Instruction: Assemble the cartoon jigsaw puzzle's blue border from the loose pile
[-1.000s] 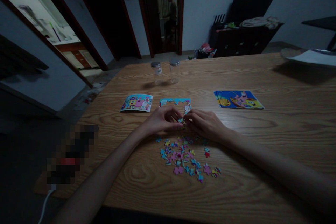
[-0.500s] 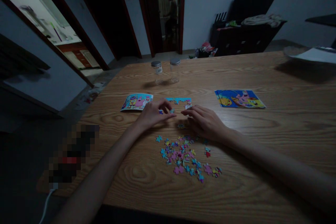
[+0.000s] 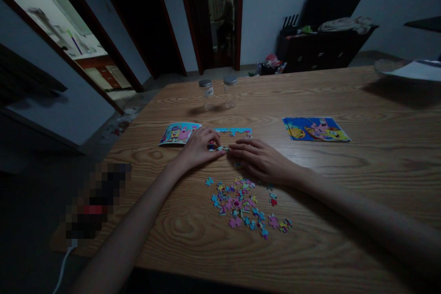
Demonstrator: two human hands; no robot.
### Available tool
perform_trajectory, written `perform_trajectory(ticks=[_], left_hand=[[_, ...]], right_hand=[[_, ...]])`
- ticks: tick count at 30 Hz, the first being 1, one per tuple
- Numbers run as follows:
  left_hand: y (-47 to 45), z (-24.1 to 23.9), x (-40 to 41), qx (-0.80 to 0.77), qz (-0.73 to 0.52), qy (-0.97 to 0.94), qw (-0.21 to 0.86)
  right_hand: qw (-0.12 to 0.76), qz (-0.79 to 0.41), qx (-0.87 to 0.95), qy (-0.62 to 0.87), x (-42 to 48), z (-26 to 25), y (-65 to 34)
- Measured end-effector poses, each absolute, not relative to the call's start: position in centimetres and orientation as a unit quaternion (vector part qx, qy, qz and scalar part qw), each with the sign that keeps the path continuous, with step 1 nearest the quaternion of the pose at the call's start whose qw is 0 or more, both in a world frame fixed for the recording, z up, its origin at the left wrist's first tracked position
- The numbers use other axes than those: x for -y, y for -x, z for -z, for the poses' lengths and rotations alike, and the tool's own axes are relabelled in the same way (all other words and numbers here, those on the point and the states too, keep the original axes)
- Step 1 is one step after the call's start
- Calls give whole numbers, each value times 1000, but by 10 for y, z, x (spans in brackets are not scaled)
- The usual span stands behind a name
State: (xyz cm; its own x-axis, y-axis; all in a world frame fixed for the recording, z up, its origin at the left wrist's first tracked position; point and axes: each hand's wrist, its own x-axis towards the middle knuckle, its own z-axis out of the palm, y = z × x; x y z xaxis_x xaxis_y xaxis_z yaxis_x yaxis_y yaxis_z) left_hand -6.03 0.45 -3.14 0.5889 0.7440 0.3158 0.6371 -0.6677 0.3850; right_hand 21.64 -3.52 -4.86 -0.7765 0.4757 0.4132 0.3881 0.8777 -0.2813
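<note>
My left hand (image 3: 202,146) is curled over a short row of joined puzzle pieces (image 3: 220,149), its thumb and index finger closed at the row's near and far sides. From the right, my right hand (image 3: 260,158) reaches the same row, its fingers together and their tips gripping the end piece; its thumb is hidden. Just behind, a light-blue strip of assembled puzzle (image 3: 232,131) lies on the table, partly covered by my left hand. Closer to me is a loose heap of puzzle pieces (image 3: 241,204), pink, blue and yellow.
A curved cartoon picture card (image 3: 175,133) lies by my left hand, and a flat blue one (image 3: 315,129) is off to the right. Two lidded clear jars (image 3: 230,94) stand behind on the wooden table (image 3: 344,183). A person (image 3: 225,14) sits beyond the doorway.
My hands have come closer together, the right one moving left to meet the row of pieces. My left fingers have lowered onto the row. The heap looks the same.
</note>
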Motion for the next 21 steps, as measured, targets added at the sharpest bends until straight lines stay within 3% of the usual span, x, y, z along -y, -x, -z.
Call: perform_trajectory(ticks=[5, 21], left_hand=[[68, 34, -9, -383, -217, -888, 133], [70, 26, -7, -379, -203, -891, 146]], right_hand=[[200, -109, 949, 220, 34, 48, -214], [210, -123, 944, 225, 35, 47, -215]])
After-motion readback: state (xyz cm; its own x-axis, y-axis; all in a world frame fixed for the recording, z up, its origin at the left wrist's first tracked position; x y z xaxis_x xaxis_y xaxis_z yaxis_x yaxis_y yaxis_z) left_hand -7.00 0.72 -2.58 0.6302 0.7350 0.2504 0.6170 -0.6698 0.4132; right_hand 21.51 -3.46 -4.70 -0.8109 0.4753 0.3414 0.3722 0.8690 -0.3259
